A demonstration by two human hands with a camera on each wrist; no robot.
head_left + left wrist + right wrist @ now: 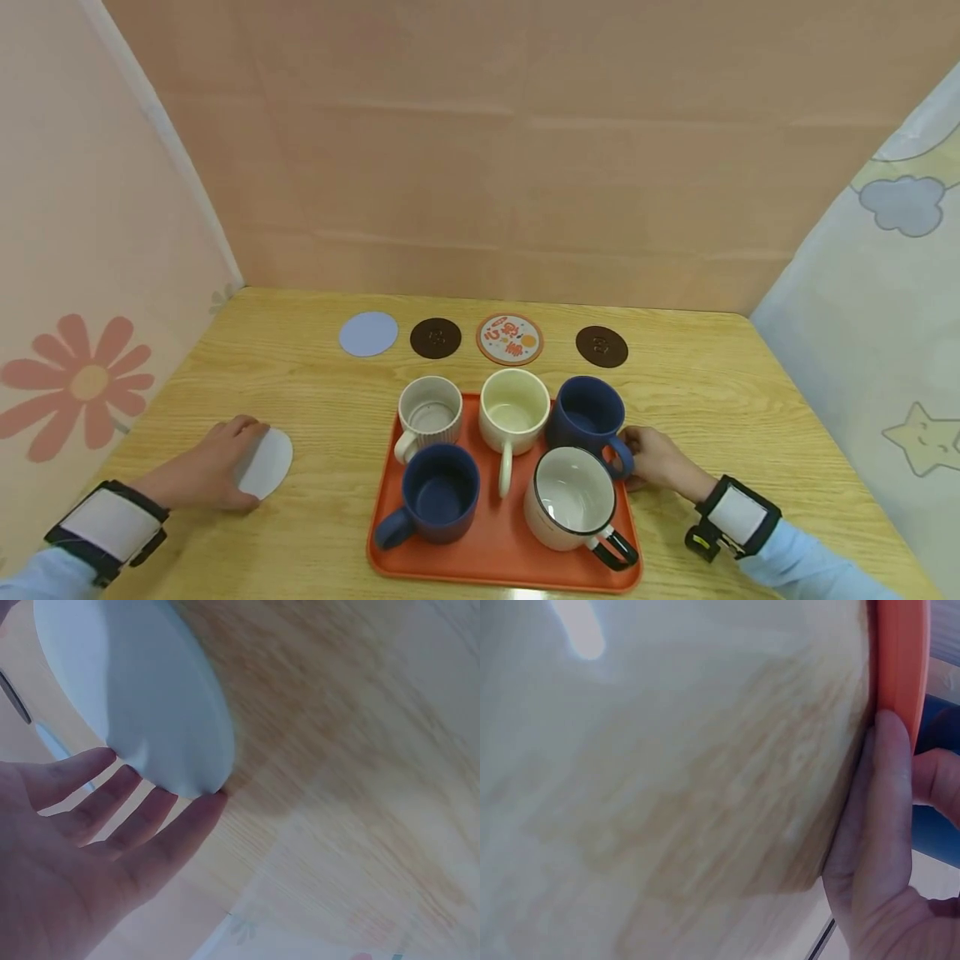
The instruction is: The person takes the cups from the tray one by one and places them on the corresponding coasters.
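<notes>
My left hand point(213, 471) holds a pale round coaster point(266, 464) by its edge above the left side of the table. In the left wrist view the fingertips point(204, 796) meet the rim of that coaster point(150, 690), which is tilted. On the right, my right hand point(655, 458) is at the edge of the orange tray point(491, 546), beside the handle of a dark blue mug point(588, 412). The right wrist view has its fingers point(889, 817) along the tray's outer side and the thumb at the rim, so it pinches the edge.
On the tray also stand a ribbed white mug point(431, 408), a cream mug point(513, 407), another blue mug point(441, 492) and a white mug with black handle point(572, 500). Behind it lie a lilac coaster point(368, 334), two brown coasters point(435, 338) and a printed coaster point(510, 339).
</notes>
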